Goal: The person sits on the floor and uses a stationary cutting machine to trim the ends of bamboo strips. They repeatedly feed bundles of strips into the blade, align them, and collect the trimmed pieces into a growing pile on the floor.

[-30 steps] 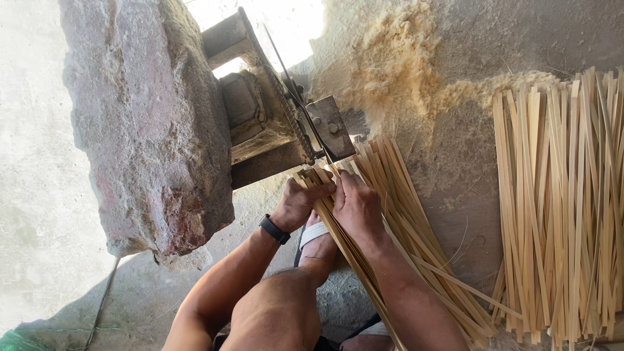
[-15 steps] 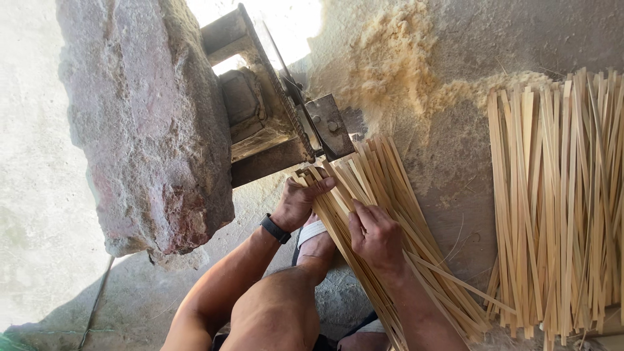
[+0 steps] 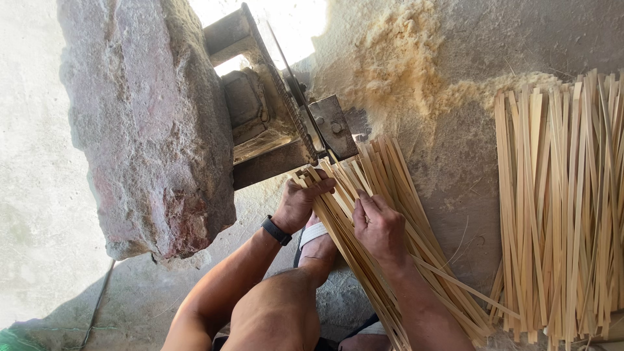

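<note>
In the head view, the left hand (image 3: pixel 300 203) was curled loosely over the near ends of a bundle of bamboo strips (image 3: pixel 383 234), fingers bent down onto the top strips just in front of the cutting machine (image 3: pixel 286 123). The right hand (image 3: pixel 380 227) lay on the same bundle a little further back from the machine, fingers folded and the thumb tip pinching what looked like a single strip, though the grip was too small to tell for sure. The bundle ran slantwise from the machine's blade plate down past the person's knee (image 3: pixel 276 312) and sandalled foot (image 3: pixel 317 244).

As a judgement, the work was well along but not finished: a large stack of trimmed strips (image 3: pixel 559 208) lay well apart from the machine on its right, and a heap of sawdust (image 3: pixel 396 71) had gathered just beyond the blade, while the bundle under the hands was still thick.

The things rested on a bare concrete floor (image 3: pixel 455 149), dusty and stained. A big rough stone block (image 3: pixel 149 123) stood against the machine on its left side. Bright daylight washed out the area behind the machine, so nothing more of the room could be made out.
</note>
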